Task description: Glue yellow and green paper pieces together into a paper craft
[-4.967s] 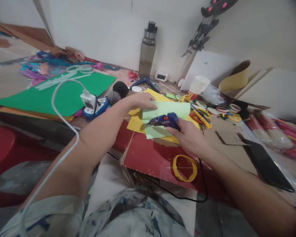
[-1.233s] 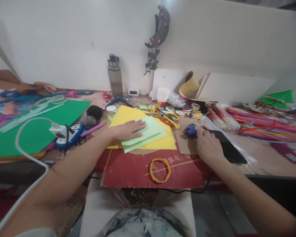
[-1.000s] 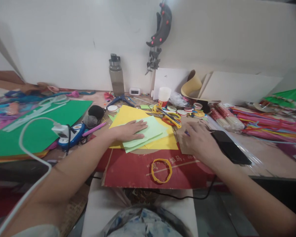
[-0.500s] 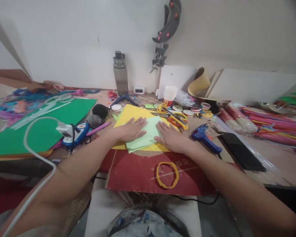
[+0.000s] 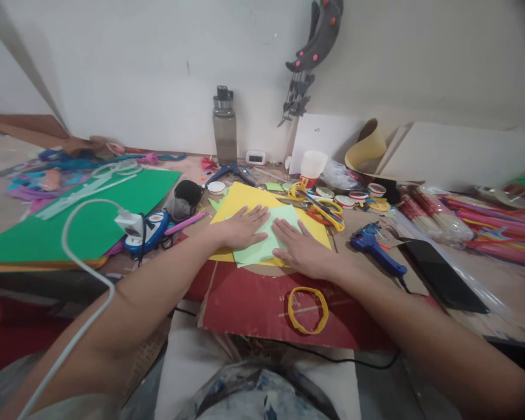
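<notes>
A pale green sheet of paper (image 5: 257, 251) lies on a larger yellow sheet (image 5: 240, 201). My left hand (image 5: 244, 226) rests flat on the left part of the green paper, fingers stretched toward the upper right. My right hand (image 5: 301, 248) lies flat over its right part, fingers spread and pointing to the upper left. Neither hand grips anything. Both sheets sit on a red printed cardboard piece (image 5: 245, 303). On the cardboard, nearer to me, is a yellow ring (image 5: 308, 331). Scissors with yellow and orange handles (image 5: 321, 210) lie just beyond my right hand.
At right are a blue glue gun (image 5: 378, 251), a black phone (image 5: 444, 274) and bundled pink sticks (image 5: 499, 230). Left are green sheets (image 5: 91, 233), a blue power strip (image 5: 151, 233) and a white cable (image 5: 87, 271). A water bottle (image 5: 225, 131) and paper cup (image 5: 312, 166) stand behind.
My right hand has slid inward a little over the green paper, closer to my left hand. The left hand stays flat in place. The whole view has shifted slightly.
</notes>
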`<state>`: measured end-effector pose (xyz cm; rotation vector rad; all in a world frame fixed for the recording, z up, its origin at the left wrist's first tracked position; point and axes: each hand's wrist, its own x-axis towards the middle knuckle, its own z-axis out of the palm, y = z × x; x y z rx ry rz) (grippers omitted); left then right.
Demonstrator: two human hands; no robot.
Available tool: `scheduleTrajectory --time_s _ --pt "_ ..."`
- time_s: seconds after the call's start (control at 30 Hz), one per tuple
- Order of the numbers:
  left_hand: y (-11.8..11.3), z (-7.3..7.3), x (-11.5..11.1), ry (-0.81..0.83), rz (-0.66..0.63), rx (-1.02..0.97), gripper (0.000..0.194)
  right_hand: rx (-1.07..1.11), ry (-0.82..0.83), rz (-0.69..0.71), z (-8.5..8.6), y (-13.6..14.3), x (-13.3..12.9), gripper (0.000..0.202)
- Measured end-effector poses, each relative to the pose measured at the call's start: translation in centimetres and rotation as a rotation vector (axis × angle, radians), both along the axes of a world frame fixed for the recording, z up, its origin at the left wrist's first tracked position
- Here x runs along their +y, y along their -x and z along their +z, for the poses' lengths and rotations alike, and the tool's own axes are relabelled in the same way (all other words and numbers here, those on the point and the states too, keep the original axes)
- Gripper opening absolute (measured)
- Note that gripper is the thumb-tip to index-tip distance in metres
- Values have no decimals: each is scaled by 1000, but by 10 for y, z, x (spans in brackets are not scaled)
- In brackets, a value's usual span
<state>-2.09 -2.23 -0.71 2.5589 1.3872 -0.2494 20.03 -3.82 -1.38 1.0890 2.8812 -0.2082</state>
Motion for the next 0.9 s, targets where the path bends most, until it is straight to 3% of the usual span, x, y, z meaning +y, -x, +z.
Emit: scheduleTrajectory --time_s 0.2,0.33,0.6,0.73,0.9 --pt "18 4 13 62 -4 -113 83 -68 -100 -166 -8 -35 12 79" --pt "32 4 22 43 151 -42 82 -84 -151 -204 -7 -22 14 84" --pt "33 -1 23 69 126 18 77 58 4 38 -1 54 -24 99" --pt "38 4 26 114 99 9 80 80 71 94 4 57 -37 102" --pt "41 2 29 107 87 -29 74 36 81 132 6 47 -28 95"
